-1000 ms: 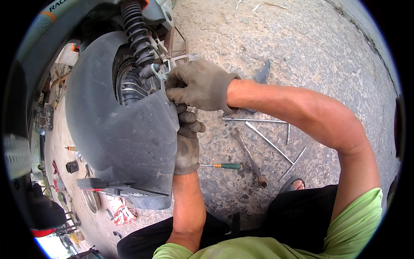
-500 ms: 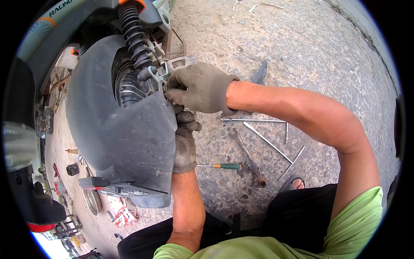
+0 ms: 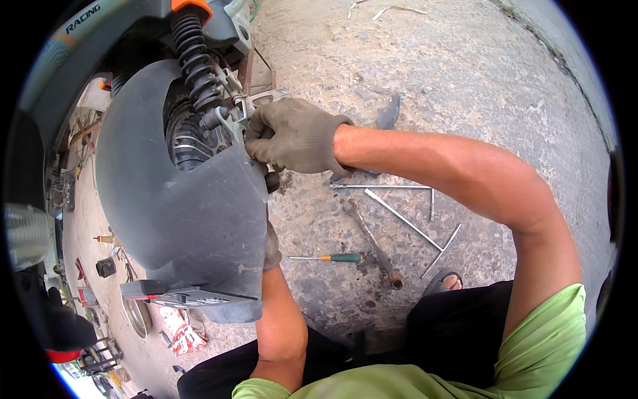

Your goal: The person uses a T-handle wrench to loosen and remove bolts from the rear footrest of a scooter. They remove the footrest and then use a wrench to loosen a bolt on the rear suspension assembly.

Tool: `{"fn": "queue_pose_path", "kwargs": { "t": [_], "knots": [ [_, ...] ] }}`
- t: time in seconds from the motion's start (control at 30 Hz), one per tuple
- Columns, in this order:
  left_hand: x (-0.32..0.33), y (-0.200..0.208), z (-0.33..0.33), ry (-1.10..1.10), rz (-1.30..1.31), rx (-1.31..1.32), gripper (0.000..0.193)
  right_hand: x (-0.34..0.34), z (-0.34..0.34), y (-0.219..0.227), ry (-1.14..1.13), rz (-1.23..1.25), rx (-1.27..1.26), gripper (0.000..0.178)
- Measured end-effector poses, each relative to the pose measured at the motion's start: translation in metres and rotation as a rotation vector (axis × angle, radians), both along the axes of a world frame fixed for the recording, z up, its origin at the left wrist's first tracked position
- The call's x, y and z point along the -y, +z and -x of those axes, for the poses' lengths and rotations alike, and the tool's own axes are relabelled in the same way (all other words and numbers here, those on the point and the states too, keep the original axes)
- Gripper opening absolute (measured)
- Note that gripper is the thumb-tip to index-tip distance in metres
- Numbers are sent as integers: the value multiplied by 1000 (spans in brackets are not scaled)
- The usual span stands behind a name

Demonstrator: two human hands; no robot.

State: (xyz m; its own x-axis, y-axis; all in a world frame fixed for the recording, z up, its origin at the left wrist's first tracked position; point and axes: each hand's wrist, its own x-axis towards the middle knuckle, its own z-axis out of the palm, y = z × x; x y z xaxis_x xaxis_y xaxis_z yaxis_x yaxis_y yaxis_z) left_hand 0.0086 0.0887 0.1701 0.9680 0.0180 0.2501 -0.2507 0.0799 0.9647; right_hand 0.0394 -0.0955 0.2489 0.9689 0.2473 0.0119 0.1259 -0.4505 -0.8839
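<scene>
A dark grey plastic rear fender (image 3: 199, 219) of a scooter fills the left side, with a licence plate holder (image 3: 199, 296) at its lower end. Above it stand a black coil-spring shock absorber (image 3: 194, 63) and a grey metal bracket (image 3: 229, 125). My right hand (image 3: 296, 136), in a brown-grey knit glove, is closed at the fender's upper right edge beside the bracket; whatever its fingertips pinch is hidden. Most of my gloved left hand (image 3: 272, 247) is behind the fender's right edge. Only its wrist part and a dark fingertip show.
On the rough concrete right of the fender lie two T-handle wrenches (image 3: 403, 219), a large rusty wrench (image 3: 372, 241) and a green-and-orange screwdriver (image 3: 344, 258). A dark plastic piece (image 3: 389, 114) lies beyond my right forearm. Left of the fender are a metal bowl (image 3: 139, 319) and a red-and-white bag (image 3: 184, 330).
My left hand has slipped farther behind the fender, hiding fingers that showed before. My right hand remains at the bracket. The whole view has shifted slightly.
</scene>
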Motion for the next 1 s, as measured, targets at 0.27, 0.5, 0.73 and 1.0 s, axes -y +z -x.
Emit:
{"fn": "queue_pose_path", "kwargs": {
  "t": [0.27, 0.5, 0.73, 1.0],
  "knots": [
    [-7, -9, -2, 56, 39, 3, 51, -4, 5, -6, -76, 190, 145, 38],
    [-6, -12, -4, 44, 110, -13, 50, -6, -1, -17, -51, 348, 354, 37],
    [-7, -16, -9, 34, 143, -27, 50, -5, 5, -11, -103, 7, 80, 35],
    [-11, -18, -9, 42, 158, -30, 49, -3, 1, -10, -92, 180, 165, 44]
  ]
}}
